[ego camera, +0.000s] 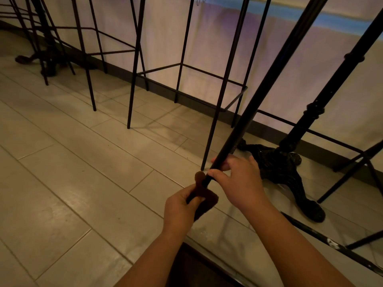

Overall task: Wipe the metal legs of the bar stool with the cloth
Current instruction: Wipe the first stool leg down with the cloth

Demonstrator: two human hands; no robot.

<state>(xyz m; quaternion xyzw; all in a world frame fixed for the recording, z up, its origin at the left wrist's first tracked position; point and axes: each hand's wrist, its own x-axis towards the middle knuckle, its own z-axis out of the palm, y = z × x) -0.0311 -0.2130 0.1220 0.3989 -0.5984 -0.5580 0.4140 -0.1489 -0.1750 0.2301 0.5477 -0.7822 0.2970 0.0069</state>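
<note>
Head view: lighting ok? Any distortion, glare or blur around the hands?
Head view: dim, warm light, so the dark cloth nearly merges with the black stool leg; wide-angle bowing splays the leg lines toward the edges; soft sheen on the floor tiles, a blue-purple cast on the wall; left hand and right hand slightly soft, edges readable.

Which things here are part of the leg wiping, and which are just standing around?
In the job:
stool leg, gripped by the right hand
brown cloth, wrapped on the leg's lower end by the left hand

Standing around:
other stools
cast-iron table base
tiled floor
</note>
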